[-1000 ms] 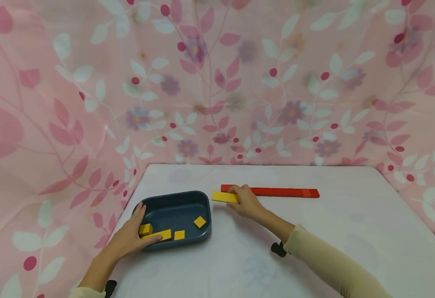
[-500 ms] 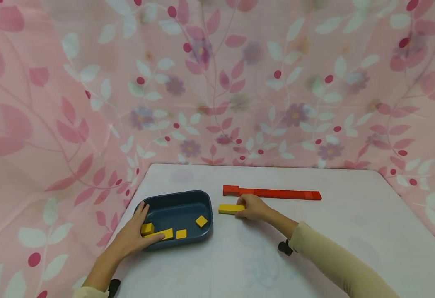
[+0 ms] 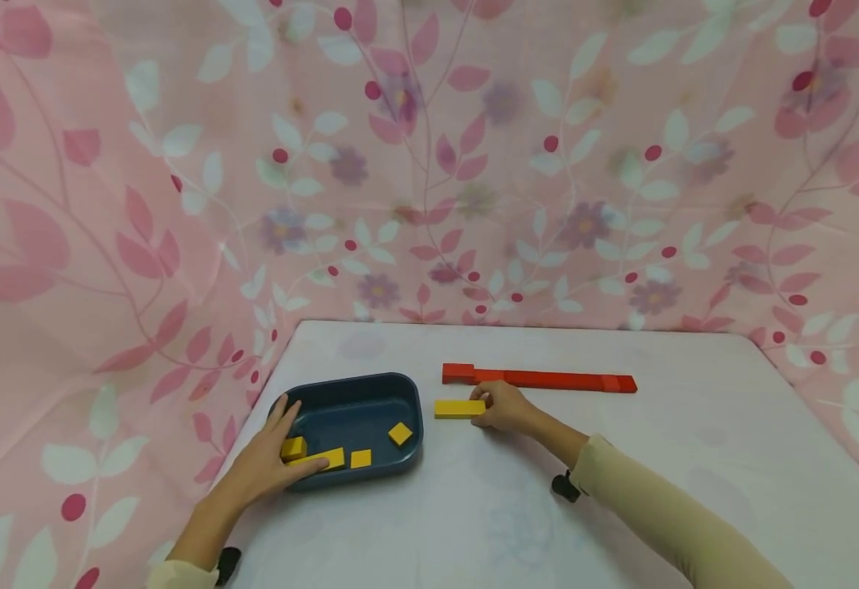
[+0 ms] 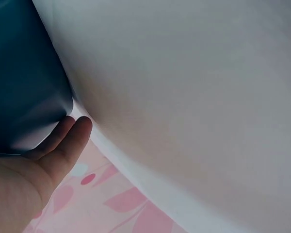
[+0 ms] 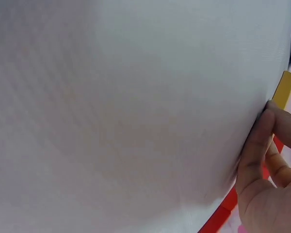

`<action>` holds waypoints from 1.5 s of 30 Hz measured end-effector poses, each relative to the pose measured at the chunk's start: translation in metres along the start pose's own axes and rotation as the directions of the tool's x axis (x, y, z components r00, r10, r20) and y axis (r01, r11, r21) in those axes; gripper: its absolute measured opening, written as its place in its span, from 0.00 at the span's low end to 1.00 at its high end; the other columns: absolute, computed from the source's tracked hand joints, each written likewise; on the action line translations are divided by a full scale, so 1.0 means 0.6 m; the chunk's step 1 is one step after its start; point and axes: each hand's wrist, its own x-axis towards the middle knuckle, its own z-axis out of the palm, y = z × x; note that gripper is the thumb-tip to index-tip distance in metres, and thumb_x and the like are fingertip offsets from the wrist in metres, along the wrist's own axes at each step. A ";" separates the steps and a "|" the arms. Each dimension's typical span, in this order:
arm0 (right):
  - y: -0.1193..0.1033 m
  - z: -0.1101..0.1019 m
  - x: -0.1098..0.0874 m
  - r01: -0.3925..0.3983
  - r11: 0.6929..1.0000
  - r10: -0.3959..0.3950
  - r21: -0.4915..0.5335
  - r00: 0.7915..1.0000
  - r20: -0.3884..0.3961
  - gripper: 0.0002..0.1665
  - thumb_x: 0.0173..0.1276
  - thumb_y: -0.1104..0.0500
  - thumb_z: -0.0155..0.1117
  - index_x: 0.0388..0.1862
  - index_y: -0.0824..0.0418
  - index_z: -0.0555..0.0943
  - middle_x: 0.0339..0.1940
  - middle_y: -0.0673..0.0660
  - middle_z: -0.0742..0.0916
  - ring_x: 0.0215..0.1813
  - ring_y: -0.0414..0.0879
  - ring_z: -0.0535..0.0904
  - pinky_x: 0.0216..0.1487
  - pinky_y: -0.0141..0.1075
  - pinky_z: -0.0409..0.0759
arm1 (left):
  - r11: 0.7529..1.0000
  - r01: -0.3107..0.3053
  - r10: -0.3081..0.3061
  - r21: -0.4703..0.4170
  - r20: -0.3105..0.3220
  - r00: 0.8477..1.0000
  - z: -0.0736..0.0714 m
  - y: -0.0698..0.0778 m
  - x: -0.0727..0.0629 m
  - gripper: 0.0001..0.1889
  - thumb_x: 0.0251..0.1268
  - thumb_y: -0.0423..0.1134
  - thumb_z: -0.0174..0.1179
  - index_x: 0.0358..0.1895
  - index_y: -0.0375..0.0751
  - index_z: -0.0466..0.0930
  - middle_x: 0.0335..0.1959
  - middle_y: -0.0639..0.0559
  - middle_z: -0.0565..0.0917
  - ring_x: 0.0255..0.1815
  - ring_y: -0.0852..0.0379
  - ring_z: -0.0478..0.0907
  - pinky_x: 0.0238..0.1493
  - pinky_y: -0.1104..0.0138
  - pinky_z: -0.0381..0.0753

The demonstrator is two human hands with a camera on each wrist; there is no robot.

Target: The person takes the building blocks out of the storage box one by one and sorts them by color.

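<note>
A dark blue tray (image 3: 348, 417) stands on the left of the white table, several yellow blocks in it. My left hand (image 3: 256, 462) holds its left end, the thumb inside over a yellow block (image 3: 334, 458) and the fingers at the left rim. In the left wrist view, fingertips (image 4: 80, 126) lie against the tray's outer side. Right of the tray, my right hand (image 3: 503, 407) pinches the right end of a long yellow block (image 3: 455, 409) on the table. Just behind it lies a row of red blocks (image 3: 547, 379), a raised one at its left end.
Inside the tray, a small yellow square block (image 3: 400, 433) sits near the right wall and another (image 3: 361, 459) near the front wall. The white cloth-covered table (image 3: 621, 466) meets a pink floral curtain (image 3: 503, 164) at its back edge.
My right hand has brought the yellow block nearer, from beside the red row down in front of it. The red row's left end has come into sight. My left hand keeps its hold.
</note>
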 end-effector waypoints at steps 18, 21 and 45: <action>0.012 0.008 0.008 -0.022 0.998 0.023 0.055 0.999 -0.032 0.20 0.55 0.58 0.78 0.46 0.57 0.82 0.29 0.56 0.78 0.32 0.47 0.73 0.34 0.29 0.77 | 1.000 -0.011 0.011 0.004 0.003 1.000 0.000 0.003 0.002 0.59 0.51 0.73 0.62 0.80 0.48 0.45 0.81 0.36 0.42 0.72 0.23 0.57 0.61 0.28 0.65; 0.013 0.009 0.005 -0.019 0.999 0.021 0.051 0.999 -0.036 0.20 0.55 0.57 0.78 0.46 0.58 0.82 0.28 0.56 0.78 0.32 0.46 0.73 0.33 0.29 0.77 | 1.000 -0.017 0.017 0.004 0.003 1.000 0.001 0.004 0.002 0.59 0.51 0.73 0.62 0.80 0.47 0.44 0.81 0.36 0.42 0.72 0.23 0.57 0.61 0.28 0.65; 0.013 0.009 0.007 0.012 1.000 -0.012 0.027 1.000 -0.024 0.22 0.57 0.55 0.78 0.47 0.58 0.80 0.29 0.55 0.78 0.33 0.46 0.73 0.33 0.30 0.75 | 0.998 -0.070 0.070 -0.001 -0.027 0.997 -0.001 -0.005 0.000 0.58 0.51 0.70 0.65 0.80 0.49 0.45 0.81 0.36 0.41 0.71 0.22 0.58 0.59 0.28 0.67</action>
